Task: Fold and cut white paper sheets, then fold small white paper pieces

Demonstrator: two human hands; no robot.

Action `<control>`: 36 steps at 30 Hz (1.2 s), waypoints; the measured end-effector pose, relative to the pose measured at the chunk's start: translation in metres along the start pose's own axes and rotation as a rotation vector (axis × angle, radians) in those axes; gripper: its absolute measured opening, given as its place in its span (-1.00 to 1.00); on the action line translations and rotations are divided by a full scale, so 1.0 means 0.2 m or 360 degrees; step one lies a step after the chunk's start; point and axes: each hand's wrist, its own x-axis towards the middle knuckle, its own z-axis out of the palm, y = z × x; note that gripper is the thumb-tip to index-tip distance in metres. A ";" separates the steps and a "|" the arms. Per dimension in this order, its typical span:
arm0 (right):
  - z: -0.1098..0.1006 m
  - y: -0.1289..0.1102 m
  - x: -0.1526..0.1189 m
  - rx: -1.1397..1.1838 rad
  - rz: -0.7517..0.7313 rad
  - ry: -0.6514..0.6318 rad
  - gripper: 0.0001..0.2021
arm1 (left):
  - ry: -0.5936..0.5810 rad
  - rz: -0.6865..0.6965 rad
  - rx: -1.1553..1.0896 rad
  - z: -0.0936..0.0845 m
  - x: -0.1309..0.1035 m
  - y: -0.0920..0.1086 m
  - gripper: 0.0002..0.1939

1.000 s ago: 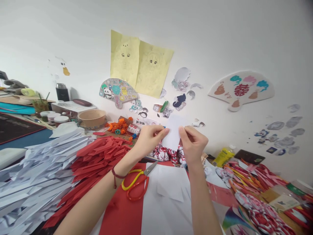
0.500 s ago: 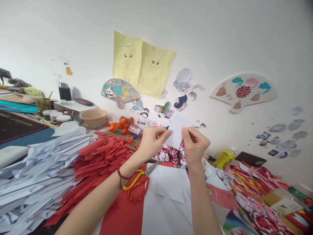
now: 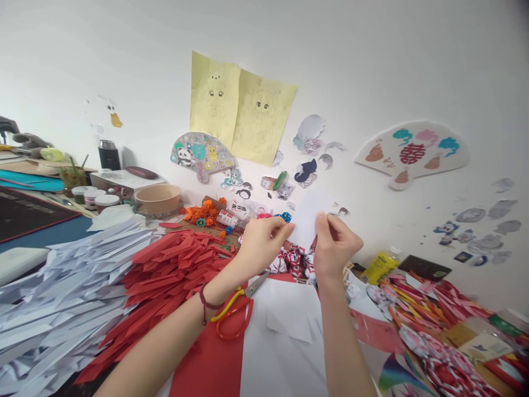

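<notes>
A small white piece of paper (image 3: 306, 223) is held up in front of the wall, pale against it, so its upper outline is hard to make out. My left hand (image 3: 266, 242) pinches its left edge with thumb and fingers closed. On the opposite edge, my right hand (image 3: 335, 247) grips the paper between thumb and bent forefinger. Below my hands lie scissors (image 3: 235, 317) with red and yellow handles, resting across a red sheet (image 3: 209, 361) and a white sheet (image 3: 281, 364). Several small white paper pieces (image 3: 289, 311) lie on the white sheet.
To the left spread heaps of folded white strips (image 3: 74, 309) and red strips (image 3: 165, 281). Red-and-white paper balls (image 3: 294, 262) sit behind my hands. A round tan bowl (image 3: 158, 199), orange flowers (image 3: 206, 210) and a yellow bottle (image 3: 380, 266) stand near the wall.
Both hands have shifted slightly to the right with the white paper between them. The scissors and sheets stay where they were.
</notes>
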 end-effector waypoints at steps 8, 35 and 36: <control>0.02 -0.01 -0.01 0.0009 0.0010 0.0091 -0.59 | -0.0159 -0.0013 -0.0066 -0.03 0.02 -0.02 -0.64; 0.01 0.03 0.02 0.0228 0.0333 -0.0694 -0.65 | 0.0387 0.0170 0.0313 -0.02 0.02 -0.03 -0.70; 0.01 0.04 0.03 0.0233 0.0361 -0.0738 -0.68 | 0.0366 0.0168 0.0278 -0.03 0.03 -0.03 -0.70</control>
